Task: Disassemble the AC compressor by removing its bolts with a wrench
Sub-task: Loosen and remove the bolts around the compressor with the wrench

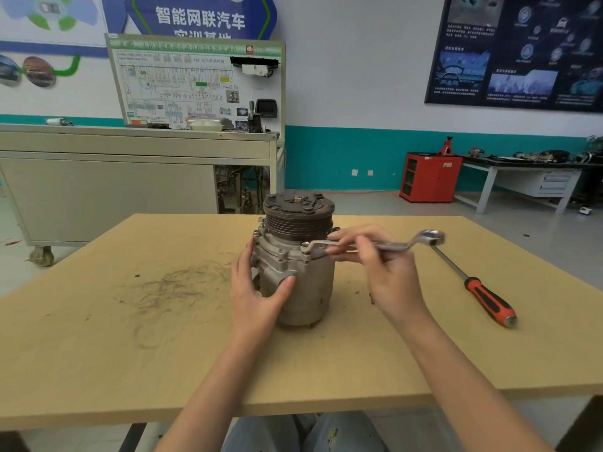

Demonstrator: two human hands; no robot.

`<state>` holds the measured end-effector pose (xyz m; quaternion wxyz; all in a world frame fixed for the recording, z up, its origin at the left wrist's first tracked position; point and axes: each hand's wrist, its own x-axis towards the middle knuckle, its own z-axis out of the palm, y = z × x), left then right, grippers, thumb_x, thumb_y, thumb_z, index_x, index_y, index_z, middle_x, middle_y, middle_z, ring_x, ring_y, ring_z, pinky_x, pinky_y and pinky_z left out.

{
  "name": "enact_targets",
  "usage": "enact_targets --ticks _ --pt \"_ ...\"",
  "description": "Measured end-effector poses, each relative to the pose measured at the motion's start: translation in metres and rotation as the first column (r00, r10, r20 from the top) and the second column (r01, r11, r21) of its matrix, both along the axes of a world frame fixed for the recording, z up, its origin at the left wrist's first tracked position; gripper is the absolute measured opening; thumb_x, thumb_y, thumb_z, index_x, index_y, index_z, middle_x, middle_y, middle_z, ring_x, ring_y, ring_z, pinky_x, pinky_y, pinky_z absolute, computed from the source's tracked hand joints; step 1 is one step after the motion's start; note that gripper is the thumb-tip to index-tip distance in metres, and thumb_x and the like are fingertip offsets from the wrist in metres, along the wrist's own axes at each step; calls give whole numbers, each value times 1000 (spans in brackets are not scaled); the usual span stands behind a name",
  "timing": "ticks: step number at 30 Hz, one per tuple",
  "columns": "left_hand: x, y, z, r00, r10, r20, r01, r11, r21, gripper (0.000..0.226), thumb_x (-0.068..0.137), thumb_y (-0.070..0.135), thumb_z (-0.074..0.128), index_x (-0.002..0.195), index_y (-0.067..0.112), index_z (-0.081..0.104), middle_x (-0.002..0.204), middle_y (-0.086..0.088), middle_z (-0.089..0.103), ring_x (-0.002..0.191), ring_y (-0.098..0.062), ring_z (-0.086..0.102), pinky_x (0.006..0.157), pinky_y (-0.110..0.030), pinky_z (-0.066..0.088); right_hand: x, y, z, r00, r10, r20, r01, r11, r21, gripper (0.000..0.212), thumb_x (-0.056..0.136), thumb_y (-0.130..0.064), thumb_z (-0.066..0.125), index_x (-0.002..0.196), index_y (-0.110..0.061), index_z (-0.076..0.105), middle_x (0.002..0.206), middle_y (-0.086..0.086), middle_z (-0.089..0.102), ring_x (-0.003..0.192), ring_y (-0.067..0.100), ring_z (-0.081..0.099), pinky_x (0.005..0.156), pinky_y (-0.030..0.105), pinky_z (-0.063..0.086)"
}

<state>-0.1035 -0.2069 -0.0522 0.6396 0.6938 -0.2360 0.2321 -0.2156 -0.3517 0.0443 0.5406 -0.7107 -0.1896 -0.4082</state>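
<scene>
Right hand [390, 275] pinches wrench [396, 245], shank part-hidden by fingers [346, 235], ring on bolt [305, 245]; left hand [256, 288] grips compressor [310, 288].

The wall [359, 76] was white above, with a teal band [342, 158] along its lower part, and the floor [375, 203] was grey. On the left stood a grey cabinet [107, 181] on casters, and a training board [195, 83] with a wiring diagram rose from its top. Behind the board hung a blue sign [199, 17] with white Chinese characters. A dark poster [522, 50] hung at the upper right. Below it stood a red cabinet [430, 177] beside a workbench [522, 177] with drawers. A light wooden table [130, 321] filled the foreground.
</scene>
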Motion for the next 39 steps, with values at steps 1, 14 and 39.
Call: enact_targets --ticks 1,14,39 --pt "-3 0 2 1000 5 -1 -5 1000 2 88 64 64 64 142 43 29 140 12 39 121 9 41 97 -7 30 3 -6 -2 995 66 -80 -50 980 192 27 96 -10 40 81 -6 62 87 8 71 80 24 71 71 32 58" --pt "-4 -1 5 1000 -24 4 24 999 -29 84 65 63 65 139 47 28 138 17 39 125 15 36 98 2 28 35 -42 2 753 616 -231 -323 651 687 22 101 -15 33 95 -5 52 102 23 69 84 30 71 66 29 58" --pt "-6 -4 7 996 8 -86 -10 1000 -12 87 64 51 70 140 19 44 139 -6 51 129 -21 48 109 -48 39 2 61 22 732 -409 545 672 297 -678 5 77 3 64 76 -2 66 64 10 60 46 20 59 36 22 41"
